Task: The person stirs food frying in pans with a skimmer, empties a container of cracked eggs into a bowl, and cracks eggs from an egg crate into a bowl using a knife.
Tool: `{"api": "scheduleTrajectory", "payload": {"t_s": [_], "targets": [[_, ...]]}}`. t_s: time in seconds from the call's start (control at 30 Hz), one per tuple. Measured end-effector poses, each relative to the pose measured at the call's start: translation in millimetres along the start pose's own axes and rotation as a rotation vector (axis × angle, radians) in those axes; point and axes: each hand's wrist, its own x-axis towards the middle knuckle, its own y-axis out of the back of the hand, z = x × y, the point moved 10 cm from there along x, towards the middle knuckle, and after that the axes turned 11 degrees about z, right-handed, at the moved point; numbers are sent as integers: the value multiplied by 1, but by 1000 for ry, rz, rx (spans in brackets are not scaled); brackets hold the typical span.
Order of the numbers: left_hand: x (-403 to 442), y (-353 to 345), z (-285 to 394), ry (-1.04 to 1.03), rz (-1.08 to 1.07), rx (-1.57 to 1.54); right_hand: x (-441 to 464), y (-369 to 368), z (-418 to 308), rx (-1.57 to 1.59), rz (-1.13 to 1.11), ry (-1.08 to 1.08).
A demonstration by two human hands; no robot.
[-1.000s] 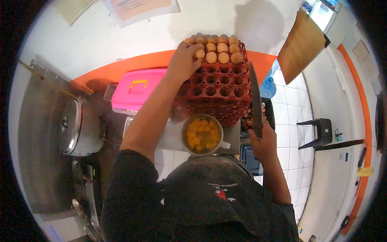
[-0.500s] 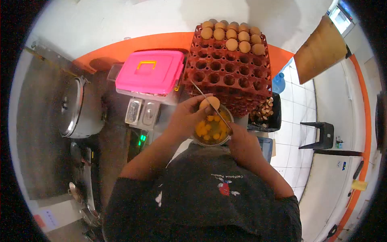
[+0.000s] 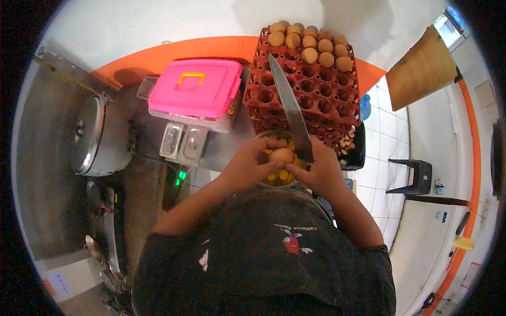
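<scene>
Over a bowl of yolks (image 3: 272, 177), my left hand (image 3: 253, 164) grips a brown egg (image 3: 282, 156) between its fingers and thumb. My right hand (image 3: 320, 167) is closed on the handle of a large knife (image 3: 290, 105), its blade pointing up and away over the trays. The thumb of that hand is close to the egg; whether it touches the shell is hard to tell. Just beyond the bowl stands a stack of red egg trays (image 3: 295, 87), with several brown eggs (image 3: 326, 46) in the far rows. The hands hide part of the bowl.
A pink-lidded box (image 3: 196, 87) and small metal containers (image 3: 193, 145) are left of the trays. Farther left stand a large pot (image 3: 104, 138) and a lit green display (image 3: 181, 176). Eggshells (image 3: 348, 141) fill a black bin at the right; a black stool (image 3: 417, 176) is beyond.
My left hand took an egg from the trays and brought it over the bowl. The knife was across the egg half a second ago; now its blade points up, and my right thumb is beside the egg.
</scene>
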Motion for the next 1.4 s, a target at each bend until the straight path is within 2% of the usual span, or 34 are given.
{"api": "scheduleTrajectory", "payload": {"t_s": [0.07,0.17,0.27,0.37,0.43,0.6,0.67,0.77,0.87,0.97,1.07,1.17,1.27,1.3,1.37,1.4], "targets": [[-4,-1,12,5,8,11,-2,-7,9,-50,-27,15],[-5,5,22,-67,146,141,-7,-19,24,-78,-62,-7],[-7,7,37,-210,192,335,-7,-23,25,-45,-47,-60],[-2,7,25,-233,236,420,-7,-24,28,-61,-14,-57],[0,7,12,-252,227,423,-6,-22,28,-57,48,18],[5,5,1,-253,200,502,-3,-18,29,-241,33,59],[8,3,1,-244,165,641,-3,-20,39,-229,38,47],[12,6,6,-260,192,655,-6,-19,61,-139,59,-50],[20,4,-19,-28,159,210,-13,-5,68,-47,113,-134],[23,-8,-2,-16,163,88,-22,18,71,-14,193,-223],[28,-38,40,-158,60,249,-35,49,72,71,331,-336],[34,-75,77,-381,-24,309,-57,85,109,225,527,-418],[43,-117,115,-615,-37,277,-70,127,133,316,679,-469],[48,-134,126,-635,-71,277,-70,141,134,343,712,-494],[59,-160,152,-675,-140,275,-58,174,129,221,762,-582],[67,-159,158,-733,-62,338,-56,184,140,122,769,-580]]}}
